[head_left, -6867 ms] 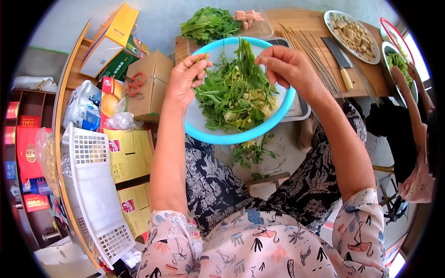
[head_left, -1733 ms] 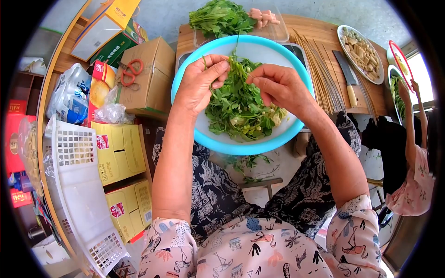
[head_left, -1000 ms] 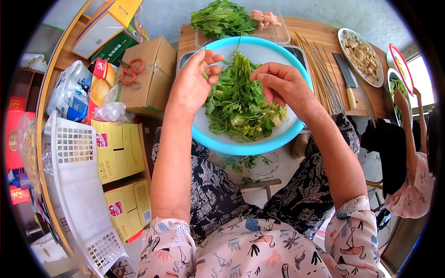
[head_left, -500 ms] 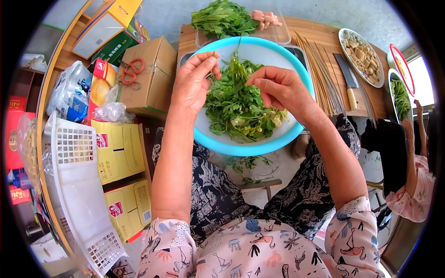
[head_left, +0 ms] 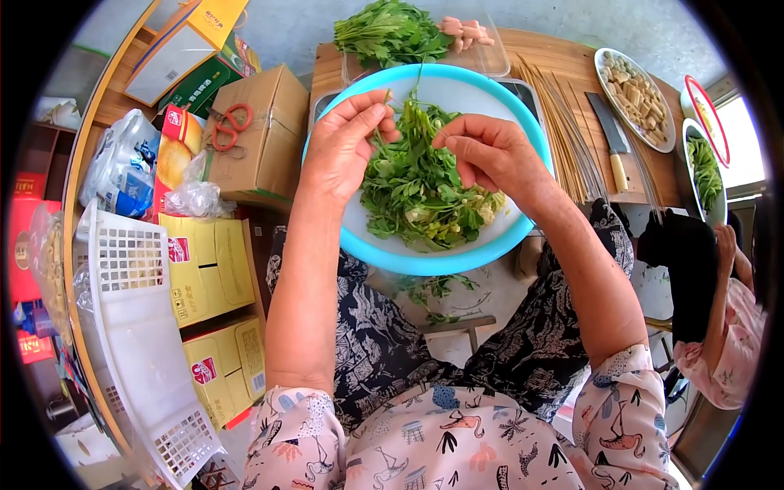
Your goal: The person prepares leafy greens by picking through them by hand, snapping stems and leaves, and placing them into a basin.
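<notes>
A wide basin (head_left: pixel 539 204) with a light-blue rim and white inside holds a heap of leafy greens (head_left: pixel 425 192) with thin stems and paler bits among them. Above its left side, my left hand (head_left: pixel 347 143) is closed in a pinch on a thin green stem (head_left: pixel 387 97), whose tip shows past the thumb. Over the right part of the heap, my right hand (head_left: pixel 494 155) pinches thumb and forefinger together beside the upright stems. What it holds, if anything, is too small to make out.
Behind the basin lie a bunch of greens (head_left: pixel 388 33) and pink sausage pieces (head_left: pixel 465 34). Skewers (head_left: pixel 563 135), a knife (head_left: pixel 608 135) and a plate of cut food (head_left: pixel 637 96) are at right, near another person's arm (head_left: pixel 723 278). Boxes (head_left: pixel 253 135) and a white crate (head_left: pixel 135 327) stand left.
My left hand has shifted slightly right, with its fingers still pinched on the stem. My right hand stays nearly in place. At the right edge, the other person's arm has moved down.
</notes>
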A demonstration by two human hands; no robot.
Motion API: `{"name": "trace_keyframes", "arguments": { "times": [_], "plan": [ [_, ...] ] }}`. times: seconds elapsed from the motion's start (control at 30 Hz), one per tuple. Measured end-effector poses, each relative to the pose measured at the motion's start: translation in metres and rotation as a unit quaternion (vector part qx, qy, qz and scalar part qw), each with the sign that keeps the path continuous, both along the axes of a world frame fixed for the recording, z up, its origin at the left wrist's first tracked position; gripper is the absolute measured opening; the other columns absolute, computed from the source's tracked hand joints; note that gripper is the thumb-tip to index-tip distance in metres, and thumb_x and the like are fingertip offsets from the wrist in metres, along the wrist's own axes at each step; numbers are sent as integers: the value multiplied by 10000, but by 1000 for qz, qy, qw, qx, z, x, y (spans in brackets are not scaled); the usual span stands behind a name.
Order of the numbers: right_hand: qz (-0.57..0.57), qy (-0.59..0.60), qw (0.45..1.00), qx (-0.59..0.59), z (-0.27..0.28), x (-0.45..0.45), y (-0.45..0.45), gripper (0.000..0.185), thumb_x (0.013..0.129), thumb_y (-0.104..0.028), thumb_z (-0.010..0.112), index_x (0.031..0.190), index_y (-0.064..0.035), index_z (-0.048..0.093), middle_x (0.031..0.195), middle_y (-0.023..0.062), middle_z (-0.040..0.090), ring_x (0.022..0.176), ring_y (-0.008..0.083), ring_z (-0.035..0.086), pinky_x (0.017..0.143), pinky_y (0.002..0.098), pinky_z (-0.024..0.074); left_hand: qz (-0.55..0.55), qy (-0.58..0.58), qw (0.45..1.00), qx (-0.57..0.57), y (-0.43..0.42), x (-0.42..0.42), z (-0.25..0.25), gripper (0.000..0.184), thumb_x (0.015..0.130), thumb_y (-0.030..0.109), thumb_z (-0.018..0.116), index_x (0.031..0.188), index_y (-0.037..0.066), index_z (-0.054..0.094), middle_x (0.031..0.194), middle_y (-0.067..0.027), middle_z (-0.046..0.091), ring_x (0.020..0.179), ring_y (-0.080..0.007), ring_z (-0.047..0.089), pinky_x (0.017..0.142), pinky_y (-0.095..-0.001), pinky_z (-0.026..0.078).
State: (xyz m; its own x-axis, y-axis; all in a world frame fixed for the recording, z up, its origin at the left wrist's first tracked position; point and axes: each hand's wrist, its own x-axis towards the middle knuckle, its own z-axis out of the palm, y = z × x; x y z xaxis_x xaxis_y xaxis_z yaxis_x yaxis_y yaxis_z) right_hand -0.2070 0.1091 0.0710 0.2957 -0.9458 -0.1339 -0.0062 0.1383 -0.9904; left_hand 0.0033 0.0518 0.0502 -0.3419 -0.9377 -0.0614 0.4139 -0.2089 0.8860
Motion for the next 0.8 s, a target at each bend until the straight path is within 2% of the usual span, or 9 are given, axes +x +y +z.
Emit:
{"name": "trace_keyframes", "arguments": {
  "times": [0.17, 0.8],
  "plan": [
    [13, 29, 1000, 1, -2, -1, 0, 143, 916, -139, 525, 937, -37, 623, 552, -31, 524, 444, 22, 404, 405, 191, 287, 22, 6, 1000, 21, -2, 2, -3, 151, 883, 79, 603, 1010, -1, 586, 867, -50, 594, 772, -127, 566, 698, -282, 494],
    [14, 39, 999, 2, -1, 0, 0, 147, 920, -149, 530, 925, -41, 630, 537, -39, 517, 437, 18, 397, 402, 192, 287, 12, 0, 1000, 14, -3, 3, -4, 163, 886, 102, 606, 1006, -7, 592, 846, -52, 601, 738, -125, 553, 669, -281, 479]
  ]
}}
